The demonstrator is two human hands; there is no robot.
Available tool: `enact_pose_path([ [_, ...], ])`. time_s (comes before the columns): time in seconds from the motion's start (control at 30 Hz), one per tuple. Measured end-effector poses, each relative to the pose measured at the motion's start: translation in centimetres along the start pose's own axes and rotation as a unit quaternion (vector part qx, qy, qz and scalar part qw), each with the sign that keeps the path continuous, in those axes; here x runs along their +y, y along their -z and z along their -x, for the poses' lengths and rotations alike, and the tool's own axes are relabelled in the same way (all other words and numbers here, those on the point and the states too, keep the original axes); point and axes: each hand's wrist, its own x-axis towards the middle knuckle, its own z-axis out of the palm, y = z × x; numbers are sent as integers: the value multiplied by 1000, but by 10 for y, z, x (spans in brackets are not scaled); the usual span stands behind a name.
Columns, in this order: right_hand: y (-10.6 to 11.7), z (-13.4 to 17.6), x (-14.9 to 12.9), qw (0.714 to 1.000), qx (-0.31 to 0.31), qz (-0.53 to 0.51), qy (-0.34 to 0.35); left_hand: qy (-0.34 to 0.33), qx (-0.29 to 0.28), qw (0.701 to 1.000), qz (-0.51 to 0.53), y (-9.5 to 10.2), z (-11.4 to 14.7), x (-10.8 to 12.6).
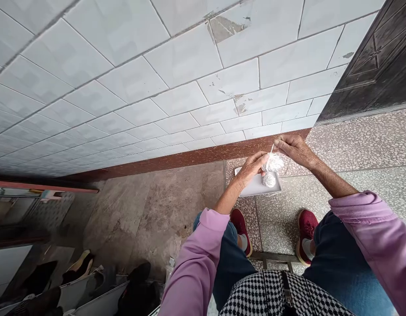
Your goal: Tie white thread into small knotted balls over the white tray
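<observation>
Bkgd: a wall of glossy white rectangular tiles (pixel 179 98), chipped in spots, w/ a red-brown base strip (pixel 203 153), above a speckled grey terrazzo floor (pixel 364 140). The person's R hand (pixel 294 149) is closed, thumb & fingers pinching a thin white strand (pixel 271 149) over a loose, fluffy bundle of white yarn (pixel 274 163); the L hand (pixel 252 166) grips that bundle's L edge, fingers curled. Just below is a round ball of white yarn (pixel 269 180), over a shallow rectangular light-grey tray (pixel 250 189) on the floor near the wall; can't tell if the ball touches it. Further out: red shoes (pixel 307 224), rolled lilac sleeves (pixel 198 259), blue jeans (pixel 344 250), a black-&-white houndstooth garment (pixel 249 292) at the waist; dark panelled door (pixel 377 66) upper R, assorted footwear (pixel 79 263) lower L.
</observation>
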Motion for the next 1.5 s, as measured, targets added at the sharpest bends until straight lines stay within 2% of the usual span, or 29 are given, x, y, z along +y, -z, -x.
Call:
enact_pose_path([
  [0.13, -5, -1, 10, 999, -35, 14, 4, -12, 19, 1000, 13, 1, 0, 3],
  [0.37, -27, 1, 16, 990, -126, 66, 0, -56, 144, 981, 117, 16, -6, 14],
  [0.5, -39, 11, 4, 976, -206, 71, 15, -75, 198, 974, 79, 23, -11, 10],
  [0.57, -40, 15, -3, 974, -218, 53, 27, -100, 217, 971, 29, 25, -13, 7],
  [0.67, -34, 16, -13, 982, -182, 19, 41, -116, 206, 970, -55, 24, -15, 2],
  [0.8, -15, 13, -18, 996, -81, -10, 41, -93, 143, 978, -123, 22, -12, 0],
  [0.93, 1, 7, -9, 1000, -12, 12, 17, -53, 54, 992, -96, 19, -5, 1],
  [1.07, 2, 1, 10, 1000, -11, 28, 8, -44, -20, 998, -41, 11, -1, 4],
  [1.13, -2, -1, 18, 999, -26, 26, 4, -54, -18, 998, 8, 7, 0, 7],
  [1.27, -12, -2, 18, 997, -69, 28, 3, -60, 32, 993, 98, 7, 0, 14],
  [1.37, -20, 1, 11, 995, -87, 44, 10, -58, 85, 987, 124, 13, -3, 17],
  [1.5, -30, 4, 4, 990, -123, 65, 34, -88, 145, 975, 140, 20, -8, 16],
])
